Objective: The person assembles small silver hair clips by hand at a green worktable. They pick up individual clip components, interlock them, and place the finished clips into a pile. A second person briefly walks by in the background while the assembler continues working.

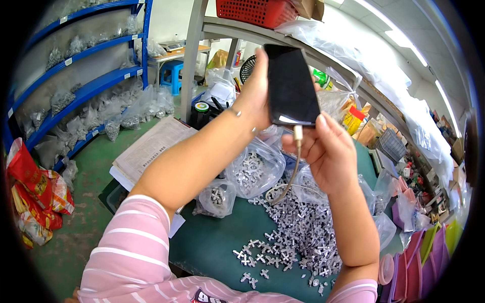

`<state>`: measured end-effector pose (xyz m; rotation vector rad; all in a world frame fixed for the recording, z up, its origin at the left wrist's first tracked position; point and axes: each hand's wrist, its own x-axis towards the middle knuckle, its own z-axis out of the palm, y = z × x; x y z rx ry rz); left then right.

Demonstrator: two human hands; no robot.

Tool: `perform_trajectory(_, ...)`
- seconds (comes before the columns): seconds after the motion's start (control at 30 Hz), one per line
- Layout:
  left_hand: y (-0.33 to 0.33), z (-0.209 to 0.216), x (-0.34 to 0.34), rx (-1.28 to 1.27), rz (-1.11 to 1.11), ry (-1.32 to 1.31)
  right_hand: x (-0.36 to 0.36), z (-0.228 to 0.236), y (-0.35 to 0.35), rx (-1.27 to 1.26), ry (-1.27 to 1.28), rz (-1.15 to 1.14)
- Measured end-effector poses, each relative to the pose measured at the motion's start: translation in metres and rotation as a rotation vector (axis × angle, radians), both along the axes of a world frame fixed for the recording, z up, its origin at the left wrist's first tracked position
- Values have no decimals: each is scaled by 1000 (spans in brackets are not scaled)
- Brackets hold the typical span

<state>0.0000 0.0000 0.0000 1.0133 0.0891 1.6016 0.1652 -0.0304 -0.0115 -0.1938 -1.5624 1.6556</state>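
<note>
Smartphone (293, 86) is raised above the table (202, 247), its left side held in the left hand (256, 98); the right hand (333, 154) touches its near right corner beside a cable plug (298, 133), grip unclear. Grey cross-shaped pieces (305, 227) lie heaped below.

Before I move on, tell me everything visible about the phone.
The phone is a dark rectangle with a glossy, glass-like black screen facing the camera; a pale patch shows near its lower edge. Raised above the green table, it leans slightly, top end to the left. The left hand holds its left side. A pale plug on a cable meets the lower edge. The right hand is at the lower right corner; contact there is unclear.
</note>
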Motion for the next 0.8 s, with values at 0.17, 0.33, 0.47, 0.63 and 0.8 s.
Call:
perform_trajectory(0.17,43,53,-6,-6,68,43,-3,61,33,-13,63,-187)
perform_trajectory(0.33,30,80,1,-38,243,218,-26,107,54,45,138,-319)
perform_trajectory(0.47,38,85,-7,8,262,214,-41,138,86,134,76,-394)
perform_trajectory(0.63,24,69,-22,-68,402,158,-70,171,117,183,-20,-478)
perform_trajectory(0.8,7,20,-59,-238,449,101,-96,192,137,197,-129,-609)
